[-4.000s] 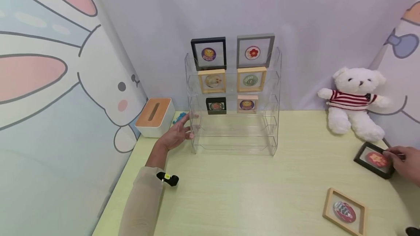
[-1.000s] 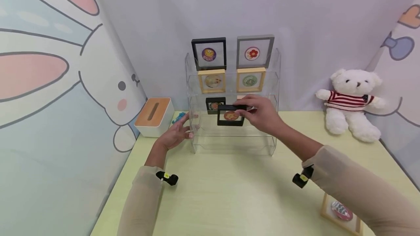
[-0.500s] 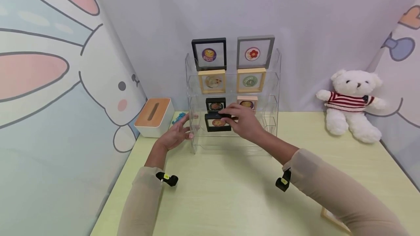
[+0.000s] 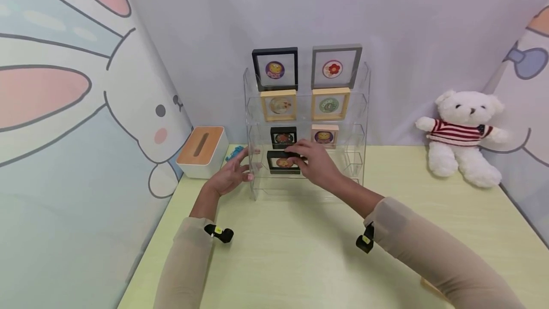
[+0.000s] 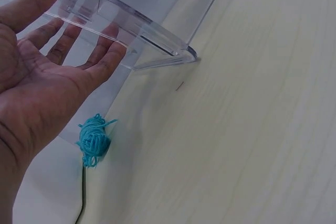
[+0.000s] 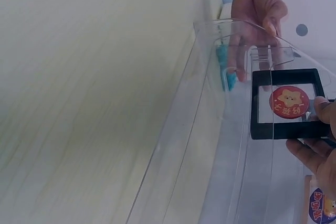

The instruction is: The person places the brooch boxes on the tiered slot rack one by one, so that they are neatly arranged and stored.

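Note:
My right hand (image 4: 315,163) pinches the upper right edge of a small black frame (image 6: 261,103) around a red round badge with a yellow star. The frame stands upright in the fourth tier down of a clear acrylic display rack (image 4: 306,186), below another black frame (image 4: 283,137). My left hand (image 4: 229,178) rests at the rack's left side panel, its fingers extended in the left wrist view. Pink (image 4: 324,135), wooden (image 4: 279,106), grey (image 4: 336,67) and black frames fill spots on the tiers above.
A white tissue box with a wooden lid (image 4: 202,149) and a bundle of teal cord (image 5: 94,140) sit left of the rack. At right, a white teddy bear (image 4: 465,132) leans by the wall. Under my right sleeve, a wooden frame's corner (image 4: 433,289) peeks out.
The right hand picked up the black frame from the table's right side, carried it left to the rack and lowered it into the fourth tier. The left hand stayed at the rack's side.

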Motion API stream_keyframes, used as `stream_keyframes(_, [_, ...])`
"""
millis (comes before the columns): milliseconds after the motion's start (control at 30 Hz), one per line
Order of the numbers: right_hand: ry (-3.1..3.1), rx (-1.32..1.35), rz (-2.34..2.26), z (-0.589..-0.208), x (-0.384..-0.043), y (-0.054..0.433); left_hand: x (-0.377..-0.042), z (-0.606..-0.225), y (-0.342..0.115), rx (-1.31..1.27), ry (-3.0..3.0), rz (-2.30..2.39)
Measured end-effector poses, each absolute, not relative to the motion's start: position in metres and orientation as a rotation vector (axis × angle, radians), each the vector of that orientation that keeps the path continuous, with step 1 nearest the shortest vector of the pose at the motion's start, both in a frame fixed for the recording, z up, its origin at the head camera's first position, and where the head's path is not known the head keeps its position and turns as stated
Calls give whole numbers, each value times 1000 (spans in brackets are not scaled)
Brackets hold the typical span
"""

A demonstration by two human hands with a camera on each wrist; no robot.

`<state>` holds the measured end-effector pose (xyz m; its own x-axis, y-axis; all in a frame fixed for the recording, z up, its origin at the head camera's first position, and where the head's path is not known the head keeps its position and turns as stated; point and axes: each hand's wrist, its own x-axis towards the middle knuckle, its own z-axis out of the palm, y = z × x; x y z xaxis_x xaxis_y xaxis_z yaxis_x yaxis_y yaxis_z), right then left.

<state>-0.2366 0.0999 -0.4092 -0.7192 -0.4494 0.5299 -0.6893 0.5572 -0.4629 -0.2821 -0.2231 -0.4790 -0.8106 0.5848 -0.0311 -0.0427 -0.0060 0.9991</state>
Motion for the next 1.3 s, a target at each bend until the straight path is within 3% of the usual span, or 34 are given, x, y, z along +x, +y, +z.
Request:
stream_keyframes(500, [-2434,897,871,-402,-226,141,-283,-478,-223,574,1839,1859])
stream_keyframes(833, [-2341,838,834,-402,-198,230,-285,-478,-224,564,1848,1863])
stream_keyframes(1300, [-2515,520,844,-418,-128,345,-282,-480,-224,549,1838,1863])
